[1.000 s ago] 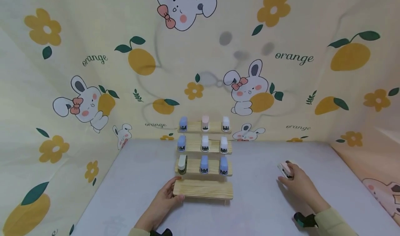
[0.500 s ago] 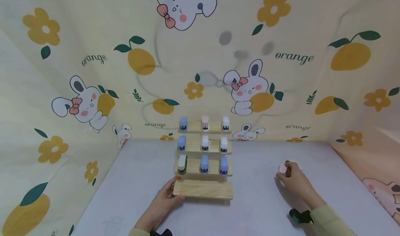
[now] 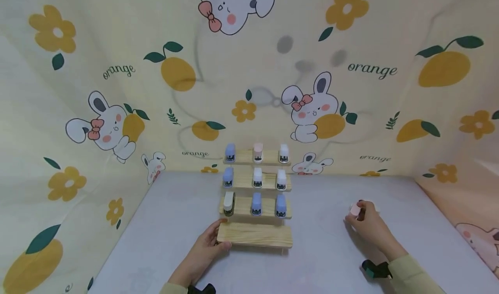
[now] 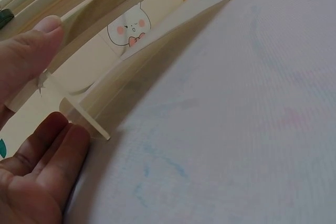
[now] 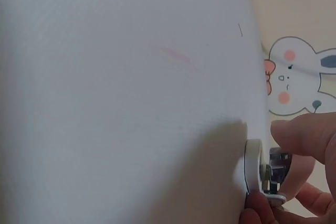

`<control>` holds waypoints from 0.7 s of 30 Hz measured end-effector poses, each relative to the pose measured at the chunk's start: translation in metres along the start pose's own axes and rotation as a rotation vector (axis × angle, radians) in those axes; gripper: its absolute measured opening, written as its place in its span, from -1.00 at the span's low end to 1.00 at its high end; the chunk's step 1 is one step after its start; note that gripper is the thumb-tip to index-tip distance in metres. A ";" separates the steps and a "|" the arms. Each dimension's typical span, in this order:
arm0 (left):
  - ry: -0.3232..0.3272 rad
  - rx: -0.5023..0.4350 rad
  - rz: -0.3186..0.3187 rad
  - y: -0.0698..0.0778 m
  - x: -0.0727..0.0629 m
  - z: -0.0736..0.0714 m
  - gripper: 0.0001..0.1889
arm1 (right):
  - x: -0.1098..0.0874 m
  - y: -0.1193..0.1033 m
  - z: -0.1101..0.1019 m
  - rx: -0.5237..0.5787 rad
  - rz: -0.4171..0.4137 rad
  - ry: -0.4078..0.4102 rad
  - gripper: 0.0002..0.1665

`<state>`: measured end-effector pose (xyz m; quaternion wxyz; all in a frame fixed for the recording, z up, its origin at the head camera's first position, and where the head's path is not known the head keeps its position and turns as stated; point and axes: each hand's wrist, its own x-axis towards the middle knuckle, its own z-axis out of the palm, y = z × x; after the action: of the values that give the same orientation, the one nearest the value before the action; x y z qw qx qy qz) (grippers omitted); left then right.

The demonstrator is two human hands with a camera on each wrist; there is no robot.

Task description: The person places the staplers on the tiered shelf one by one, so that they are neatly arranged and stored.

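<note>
A wooden tiered display shelf (image 3: 255, 234) stands mid-table with several mini staplers on its upper three steps. My left hand (image 3: 204, 250) grips the left end of its lowest step. In the left wrist view the thumb (image 4: 48, 25) lies at the wooden step and the fingers sit lower, by the clear side support. Off to the right, my right hand (image 3: 372, 229) holds a pink mini stapler (image 3: 355, 210) with a white base between thumb and fingers. Seen from the right wrist, that stapler (image 5: 253, 166) is turned on its side near the table; fingers cover part of it.
Blue staplers (image 3: 256, 204), white staplers (image 3: 281, 179) and another pink stapler (image 3: 258, 152) stand in rows on the shelf. A whitish stapler (image 3: 228, 203) is at the left of the third step. Patterned cloth (image 3: 218, 112) rises behind the white table (image 3: 319, 250).
Since one second ago my right hand has turned the stapler, so its pink top now faces left. The head view has shifted slightly. My left hand stays on the shelf.
</note>
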<state>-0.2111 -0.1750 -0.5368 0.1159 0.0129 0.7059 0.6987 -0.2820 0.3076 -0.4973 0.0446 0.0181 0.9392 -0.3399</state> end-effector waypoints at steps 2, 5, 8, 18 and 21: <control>-0.003 0.000 -0.006 0.000 0.000 0.001 -0.07 | 0.000 0.001 0.000 0.006 0.008 -0.010 -0.07; -0.008 0.002 -0.008 0.000 0.001 0.000 -0.07 | -0.001 0.001 0.002 0.013 0.001 -0.033 -0.02; -0.003 0.021 0.002 0.002 0.002 0.000 -0.07 | -0.003 -0.001 0.003 0.025 -0.027 -0.067 0.03; 0.013 0.028 -0.018 0.001 0.000 0.001 -0.06 | -0.031 -0.030 0.019 0.056 -0.081 -0.139 -0.02; 0.010 0.026 -0.011 0.002 0.001 0.001 -0.07 | -0.040 -0.043 0.022 0.091 -0.122 -0.125 -0.14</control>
<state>-0.2123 -0.1738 -0.5351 0.1159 0.0073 0.7157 0.6887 -0.2436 0.2605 -0.4833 0.0814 -0.0581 0.9177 -0.3846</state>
